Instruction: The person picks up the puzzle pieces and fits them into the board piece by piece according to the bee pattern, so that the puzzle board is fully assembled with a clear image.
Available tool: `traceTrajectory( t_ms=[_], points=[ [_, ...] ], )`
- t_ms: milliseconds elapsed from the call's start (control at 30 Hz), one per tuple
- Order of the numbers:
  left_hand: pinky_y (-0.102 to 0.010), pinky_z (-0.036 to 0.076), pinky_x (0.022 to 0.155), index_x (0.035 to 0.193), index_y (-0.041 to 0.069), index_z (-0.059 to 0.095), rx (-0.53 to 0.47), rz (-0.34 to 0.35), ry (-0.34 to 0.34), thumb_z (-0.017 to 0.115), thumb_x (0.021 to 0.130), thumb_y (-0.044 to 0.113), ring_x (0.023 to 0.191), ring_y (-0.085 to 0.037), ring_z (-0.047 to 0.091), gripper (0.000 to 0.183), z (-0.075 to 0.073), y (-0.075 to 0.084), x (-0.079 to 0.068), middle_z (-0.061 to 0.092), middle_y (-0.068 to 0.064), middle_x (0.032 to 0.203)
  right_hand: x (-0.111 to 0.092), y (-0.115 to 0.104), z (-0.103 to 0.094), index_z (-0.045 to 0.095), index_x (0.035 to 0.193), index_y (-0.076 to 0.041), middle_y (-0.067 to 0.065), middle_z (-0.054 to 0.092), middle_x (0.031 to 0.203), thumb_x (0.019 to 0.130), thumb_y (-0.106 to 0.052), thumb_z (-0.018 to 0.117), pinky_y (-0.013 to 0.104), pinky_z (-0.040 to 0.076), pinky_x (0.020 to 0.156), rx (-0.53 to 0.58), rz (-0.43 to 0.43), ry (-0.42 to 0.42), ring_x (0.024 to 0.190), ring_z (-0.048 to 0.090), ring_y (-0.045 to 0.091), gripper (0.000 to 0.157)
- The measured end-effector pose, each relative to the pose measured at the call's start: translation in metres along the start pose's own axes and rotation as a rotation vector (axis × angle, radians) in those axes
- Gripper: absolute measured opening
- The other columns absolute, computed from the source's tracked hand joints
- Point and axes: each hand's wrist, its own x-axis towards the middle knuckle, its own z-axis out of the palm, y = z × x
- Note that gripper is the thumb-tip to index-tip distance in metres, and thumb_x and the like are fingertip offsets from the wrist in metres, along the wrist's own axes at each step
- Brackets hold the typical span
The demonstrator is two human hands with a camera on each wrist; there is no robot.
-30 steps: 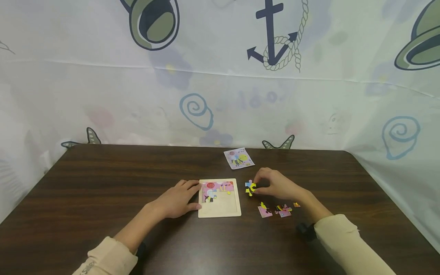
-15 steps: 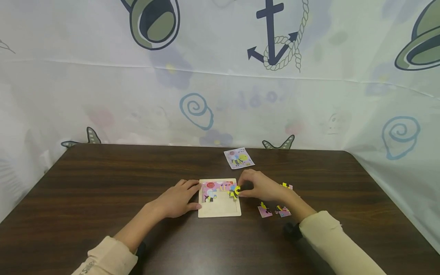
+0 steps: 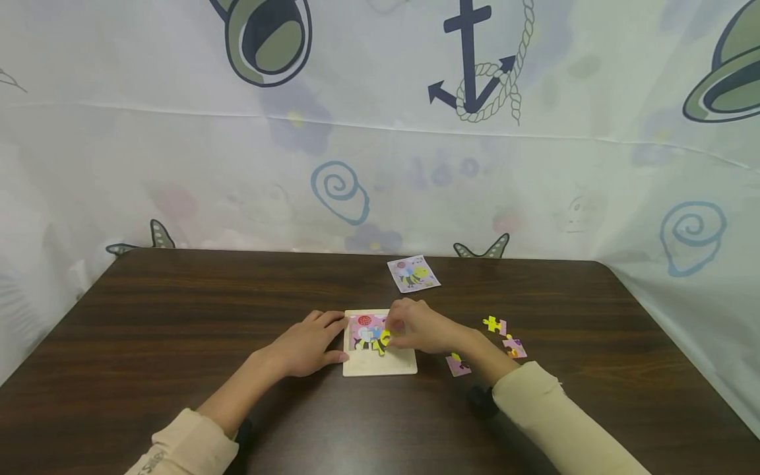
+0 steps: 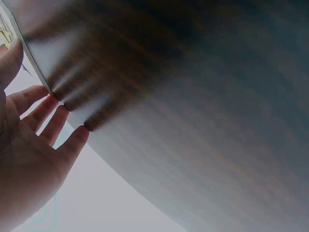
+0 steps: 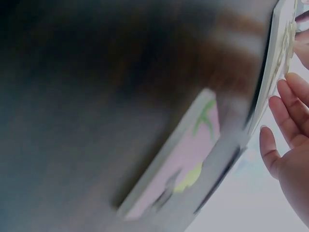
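A shallow wooden puzzle board (image 3: 380,366) lies on the table, several pink pieces fitted along its far side and its near part bare wood. My left hand (image 3: 305,343) rests at the board's left edge, thumb at the near corner and fingers spread. In the left wrist view those fingers (image 4: 53,123) look straight, tips by the board's edge. Over the board, my right hand (image 3: 424,326) pinches a yellow-and-black bee puzzle piece (image 3: 382,342), which overlaps the middle of the picture. The right hand covers the board's far right corner.
Right of the board lie loose puzzle pieces: a yellow and pink one (image 3: 495,324), a pink one (image 3: 515,348) and another pink one (image 3: 458,365). A square picture card (image 3: 413,274) lies behind the board. Behind the dark table (image 3: 178,316) hangs a printed cloth (image 3: 237,185).
My right hand has carried the bee piece leftward from beside the board to its middle, uncovering loose pieces at the right. The left hand and the board have stayed in place.
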Motion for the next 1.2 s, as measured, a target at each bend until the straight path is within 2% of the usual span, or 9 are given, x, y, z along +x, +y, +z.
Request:
traceTrajectory(
  t_ms=[500,767,1000,1200],
  points=[
    [-0.05,0.035,0.094,0.133,-0.004,0.043,0.0,-0.001,0.0,0.062,0.087,0.032,0.122,-0.035,0.036,0.061,-0.0007,-0.0001,-0.0001,0.04,-0.019,0.136,0.0049,-0.0078,0.0025,0.067,0.093,-0.007,-0.001,0.057,0.092,0.079,-0.018,0.073,0.034,0.033,0.078,-0.079,0.038,0.012,0.089,0.049,0.016,0.018],
    [-0.051,0.035,0.094,0.133,-0.003,0.044,-0.004,-0.009,-0.005,0.062,0.086,0.032,0.121,-0.035,0.037,0.061,-0.0004,0.0002,0.0,0.04,-0.018,0.136,0.0048,-0.0068,0.0052,0.067,0.093,-0.008,-0.001,0.056,0.093,0.078,-0.017,0.074,0.034,0.033,0.078,-0.066,0.07,0.015,0.089,0.048,0.015,0.019],
    [-0.052,0.036,0.093,0.132,-0.003,0.044,0.003,-0.012,0.0,0.062,0.086,0.032,0.121,-0.035,0.037,0.061,0.0,0.0002,-0.0003,0.04,-0.018,0.135,0.0037,-0.0075,0.0057,0.066,0.09,-0.007,0.0,0.053,0.091,0.077,-0.015,0.074,0.034,0.032,0.076,-0.069,0.039,0.027,0.088,0.046,0.016,0.017],
    [-0.053,0.036,0.092,0.132,-0.004,0.044,0.004,-0.006,0.002,0.061,0.087,0.032,0.121,-0.035,0.037,0.06,-0.0001,0.0002,-0.0007,0.04,-0.018,0.135,0.0049,-0.0088,0.0054,0.067,0.09,-0.011,-0.003,0.052,0.092,0.077,-0.019,0.074,0.035,0.032,0.077,-0.07,0.085,0.004,0.089,0.045,0.015,0.017]
  ],
)
